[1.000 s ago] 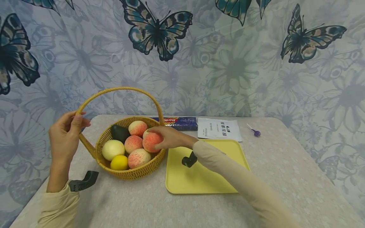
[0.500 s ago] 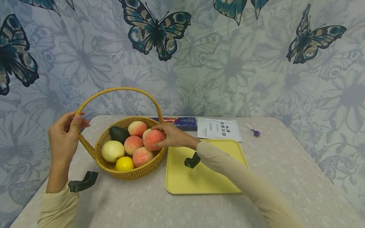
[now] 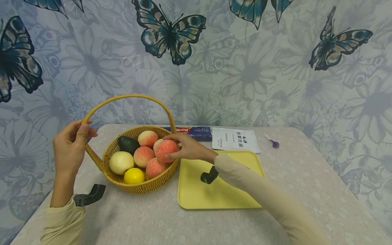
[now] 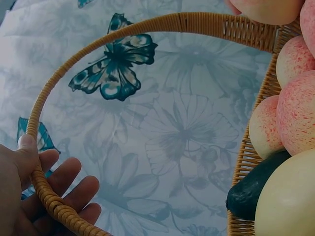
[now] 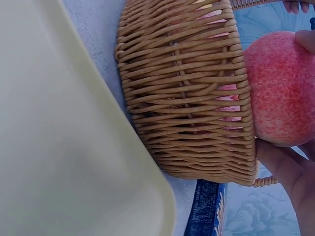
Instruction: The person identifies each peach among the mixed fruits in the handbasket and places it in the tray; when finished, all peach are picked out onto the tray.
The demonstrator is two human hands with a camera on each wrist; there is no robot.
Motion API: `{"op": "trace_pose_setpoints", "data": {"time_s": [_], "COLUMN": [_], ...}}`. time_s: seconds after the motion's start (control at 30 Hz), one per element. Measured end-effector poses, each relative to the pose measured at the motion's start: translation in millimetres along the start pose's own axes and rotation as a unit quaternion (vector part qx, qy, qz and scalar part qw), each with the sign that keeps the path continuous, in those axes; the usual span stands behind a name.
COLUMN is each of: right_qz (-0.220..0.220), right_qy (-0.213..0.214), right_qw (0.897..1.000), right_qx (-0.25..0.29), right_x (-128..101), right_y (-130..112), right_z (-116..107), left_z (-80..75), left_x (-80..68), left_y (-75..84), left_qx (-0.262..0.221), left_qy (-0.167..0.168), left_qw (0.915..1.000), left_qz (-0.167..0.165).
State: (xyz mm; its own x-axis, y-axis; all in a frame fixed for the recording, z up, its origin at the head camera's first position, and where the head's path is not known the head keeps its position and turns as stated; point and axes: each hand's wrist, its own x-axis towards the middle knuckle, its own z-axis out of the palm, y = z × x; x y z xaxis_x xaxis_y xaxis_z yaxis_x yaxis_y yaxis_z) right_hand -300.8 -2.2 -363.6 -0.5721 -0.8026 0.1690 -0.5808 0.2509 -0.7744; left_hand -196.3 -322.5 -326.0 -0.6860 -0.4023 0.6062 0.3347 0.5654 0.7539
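Note:
A woven wicker basket [image 3: 139, 185] with an arched handle [image 3: 122, 98] stands on the table's left half. It holds several pink peaches, a dark avocado [image 3: 127, 143], a pale apple [image 3: 121, 162] and a lemon [image 3: 134, 175]. My left hand [image 3: 71, 143] grips the handle near its left base; the left wrist view shows the thumb and fingers [image 4: 29, 191] wrapped round the handle [image 4: 113, 42]. My right hand [image 3: 186, 147] holds one peach [image 3: 166, 150] just above the basket's right rim; the right wrist view shows that peach [image 5: 278, 88] lifted beside the basket wall [image 5: 189, 93].
A yellow tray [image 3: 226, 194] lies right of the basket, and its edge shows in the right wrist view [image 5: 74, 162]. Behind it are a blue pasta packet [image 3: 196, 132], a white pouch [image 3: 235, 139] and a purple lollipop [image 3: 274, 142]. A butterfly-print cloth hangs behind the table.
My right hand has raised the peach slightly and drawn it toward the basket's right rim. The remaining fruit has settled a little. My left hand has stayed on the handle.

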Motion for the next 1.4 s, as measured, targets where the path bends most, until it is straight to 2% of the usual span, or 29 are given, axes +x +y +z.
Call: {"op": "trace_pose_setpoints", "data": {"time_s": [0.33, 0.83, 1.13, 1.4], "right_qz": [0.006, -0.003, 0.007, 0.008], "right_qy": [0.008, 0.014, 0.016, 0.031], "right_qw": [0.998, 0.996, 0.996, 0.995], "right_qx": [0.055, 0.094, 0.084, 0.093], "right_x": [-8, -18, -25, -32], "right_y": [2, 0, 1, 6], "right_z": [1, -1, -1, -3], "left_z": [-0.8, -0.7, 0.0, 0.0], "left_x": [-2.2, -1.6, -2.0, -2.2], "left_y": [-0.1, -0.3, 0.2, -1.7], "left_qx": [-0.005, -0.017, -0.014, -0.008], "left_qy": [0.001, 0.001, 0.003, 0.003], "left_qw": [1.0000, 0.9998, 0.9999, 1.0000], "left_qz": [-0.007, -0.013, 0.007, 0.001]}}
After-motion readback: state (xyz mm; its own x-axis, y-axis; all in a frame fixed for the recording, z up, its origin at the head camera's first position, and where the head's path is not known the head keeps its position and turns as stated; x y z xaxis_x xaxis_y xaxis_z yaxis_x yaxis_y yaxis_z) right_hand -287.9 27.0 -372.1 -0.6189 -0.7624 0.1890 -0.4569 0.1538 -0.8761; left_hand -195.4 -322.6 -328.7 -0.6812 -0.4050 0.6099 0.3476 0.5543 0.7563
